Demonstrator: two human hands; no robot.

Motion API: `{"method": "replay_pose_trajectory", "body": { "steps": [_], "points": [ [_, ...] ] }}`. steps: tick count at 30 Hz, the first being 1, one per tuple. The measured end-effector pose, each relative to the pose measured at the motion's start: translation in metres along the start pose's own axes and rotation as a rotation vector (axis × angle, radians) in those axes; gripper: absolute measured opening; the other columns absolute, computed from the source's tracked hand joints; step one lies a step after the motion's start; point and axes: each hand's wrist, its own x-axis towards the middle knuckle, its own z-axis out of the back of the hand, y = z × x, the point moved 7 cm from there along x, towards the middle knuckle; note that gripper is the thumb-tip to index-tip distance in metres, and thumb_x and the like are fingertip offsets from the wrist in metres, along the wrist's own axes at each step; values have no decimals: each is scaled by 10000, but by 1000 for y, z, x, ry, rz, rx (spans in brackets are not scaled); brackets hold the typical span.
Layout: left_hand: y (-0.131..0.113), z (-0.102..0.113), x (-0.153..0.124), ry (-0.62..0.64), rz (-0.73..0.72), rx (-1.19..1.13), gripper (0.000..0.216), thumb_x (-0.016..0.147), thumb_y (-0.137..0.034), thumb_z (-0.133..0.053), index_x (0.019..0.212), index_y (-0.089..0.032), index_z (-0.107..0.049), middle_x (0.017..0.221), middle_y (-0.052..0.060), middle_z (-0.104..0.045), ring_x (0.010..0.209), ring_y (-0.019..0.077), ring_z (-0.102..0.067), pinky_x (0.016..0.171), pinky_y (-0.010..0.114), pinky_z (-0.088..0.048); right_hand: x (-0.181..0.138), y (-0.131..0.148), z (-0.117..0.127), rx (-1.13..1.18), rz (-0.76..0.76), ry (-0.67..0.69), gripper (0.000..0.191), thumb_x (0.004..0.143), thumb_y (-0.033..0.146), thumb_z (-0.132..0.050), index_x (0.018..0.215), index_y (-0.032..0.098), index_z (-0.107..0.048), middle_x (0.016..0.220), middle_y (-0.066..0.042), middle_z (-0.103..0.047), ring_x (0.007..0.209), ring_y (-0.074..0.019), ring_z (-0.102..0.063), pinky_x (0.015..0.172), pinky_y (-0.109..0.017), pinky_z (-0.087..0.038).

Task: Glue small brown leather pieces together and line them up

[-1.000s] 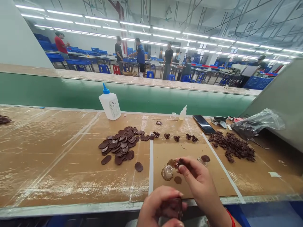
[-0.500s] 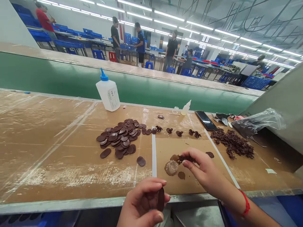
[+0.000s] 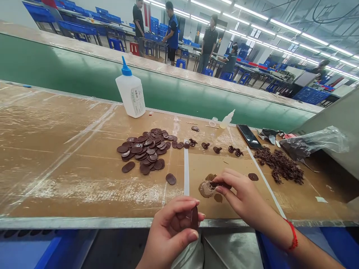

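Note:
My left hand (image 3: pixel 174 228) is closed on a brown oval disc (image 3: pixel 194 217), held on edge in front of the table's front edge. Over the cardboard, my right hand (image 3: pixel 238 190) pinches a small dark brown figure (image 3: pixel 217 185), mostly hidden by the fingers. The figure's end is at a small clear cup (image 3: pixel 206 189); whether they touch I cannot tell. Brown stains lie around the cup. Farther left is a pile of brown oval discs (image 3: pixel 146 149), with a single disc (image 3: pixel 171 179) apart from it. A heap of dark figures (image 3: pixel 283 164) lies to the right.
Behind the pile stands a white bottle with a blue cap (image 3: pixel 131 91). A small dropper bottle (image 3: pixel 227 119), a phone (image 3: pixel 249 136) and a clear plastic bag (image 3: pixel 322 140) line the back. Several discs bearing figures (image 3: pixel 217 150) form a row. People (image 3: pixel 209 45) stand beyond the green belt (image 3: pixel 95 78).
My right hand has brought the figure down to the clear cup. My left hand still holds the disc. The view has tilted downward.

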Motion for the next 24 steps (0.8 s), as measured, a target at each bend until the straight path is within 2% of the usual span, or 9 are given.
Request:
{"method": "replay_pose_trajectory", "body": {
  "steps": [6, 11, 15, 24],
  "points": [
    [0, -5, 2, 48, -16, -28, 377, 754, -215, -913, 1115, -276, -826, 1123, 50, -732, 884, 206, -798, 810, 226, -634, 1, 3, -1, -37, 13, 22, 163, 994, 109, -534, 987, 196, -672, 894, -51, -666, 805, -209, -630, 708, -318, -468],
    [-2, -6, 1, -43, 46, -19, 374, 720, -255, -946, 1075, -291, -834, 1077, 33, -757, 877, 192, -800, 803, 199, -626, 2, 6, -2, -62, 20, 34, 178, 1003, 117, -515, 990, 198, -673, 901, -59, -669, 818, -215, -639, 717, -326, -478],
    [-4, -8, 2, 4, 34, -5, 361, 740, -241, -930, 1084, -292, -833, 1102, 31, -725, 889, 203, -804, 803, 208, -635, 2, 9, -3, -87, 24, 54, 185, 999, 111, -513, 983, 198, -674, 894, -55, -666, 816, -217, -638, 717, -330, -478],
    [-4, -10, 2, -21, 28, -26, 354, 735, -230, -933, 1071, -288, -838, 1115, 43, -724, 892, 214, -807, 806, 218, -642, 1, 9, -4, -141, 38, 74, 191, 998, 133, -508, 937, 186, -681, 850, -67, -655, 800, -231, -625, 697, -343, -476]
  ]
}}
